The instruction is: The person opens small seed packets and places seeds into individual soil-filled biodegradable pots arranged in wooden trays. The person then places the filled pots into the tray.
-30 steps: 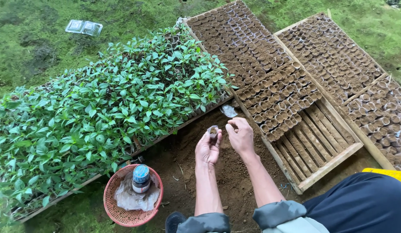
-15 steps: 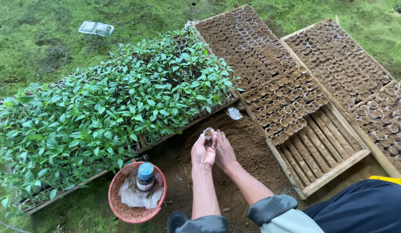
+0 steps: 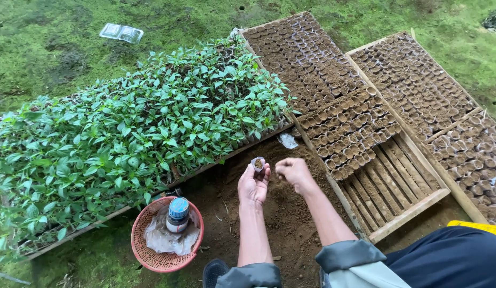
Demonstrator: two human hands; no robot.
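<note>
A small soil-filled seedling pot (image 3: pixel 258 163) is being held upright at the fingertips of the left hand (image 3: pixel 253 185), mouth up, so nothing spills. The right hand (image 3: pixel 293 172) is being kept pinched beside it, over the loose soil (image 3: pixel 290 213). Beyond, 1 wooden tray (image 3: pixel 408 208) is being filled in rows.

The seedlings (image 3: pixel 136 122) at ten o'clock are bright green. The basket (image 3: pixel 146 256) at seven o'clock is salmon-red with a fine mesh weave, its jar (image 3: pixel 177 215) capped blue. The soil (image 3: pixel 290 213) is dark brown; the pots (image 3: pixel 346 128) at one o'clock form tan rings in rows. The sleeves (image 3: pixel 344 256) are grey.
</note>
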